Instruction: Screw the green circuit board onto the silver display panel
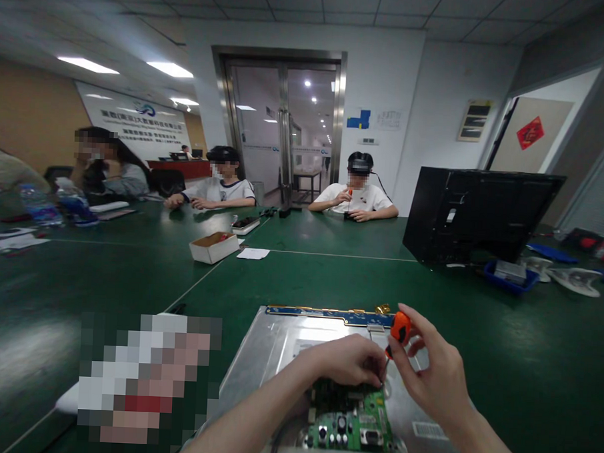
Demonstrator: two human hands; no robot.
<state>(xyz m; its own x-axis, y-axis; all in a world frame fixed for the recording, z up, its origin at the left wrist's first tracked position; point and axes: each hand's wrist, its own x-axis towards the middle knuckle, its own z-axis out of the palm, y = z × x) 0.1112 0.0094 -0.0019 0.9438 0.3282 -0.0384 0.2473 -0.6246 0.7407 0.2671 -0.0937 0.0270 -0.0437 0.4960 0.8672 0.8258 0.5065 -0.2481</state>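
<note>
An orange and black screwdriver (401, 326) is gripped by its handle in my right hand (438, 373), its shaft slanting down to the left. My left hand (351, 359) is pinched at the lower end of the shaft, at the upper edge of a green circuit board (341, 423); what those fingertips hold is hidden. The board lies on a silvery metal panel (261, 358) and carries capacitors and a connector. A narrow blue circuit strip (318, 314) runs along the panel's far edge, with a gold-coloured flexible piece (382, 309) at its right end.
On the green table (299, 280) stand a small open box (215, 248) and a large black monitor (477, 214), with a blue tray (510, 277) beside it. Water bottles (75, 203) are at the left. Several people sit across the table; one person (356, 195) holds an orange-handled tool.
</note>
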